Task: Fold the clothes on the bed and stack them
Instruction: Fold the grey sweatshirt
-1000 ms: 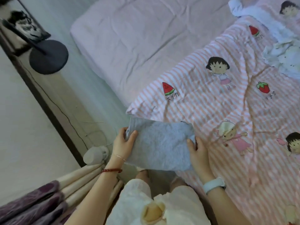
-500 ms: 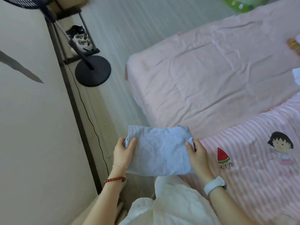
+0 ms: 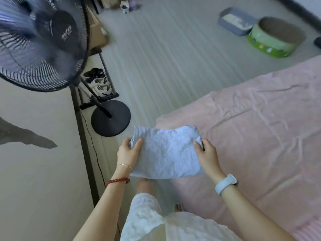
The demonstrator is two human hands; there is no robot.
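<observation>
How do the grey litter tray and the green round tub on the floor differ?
The grey rectangular litter tray has straight walls and pale filling; the green round tub is circular, with a brown inside. The tray lies farther from the pink bed; the tub sits nearer it. Both rest on the floor, side by side and open-topped.

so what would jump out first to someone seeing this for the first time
Probably the folded grey-blue garment held low in the middle, the left hand gripping one edge and the right hand the other, over the near corner of the pink bed. Next, the big black standing fan filling the upper left, its blades blurred. Further off on the floor sits a round green tub, upper right.
</observation>
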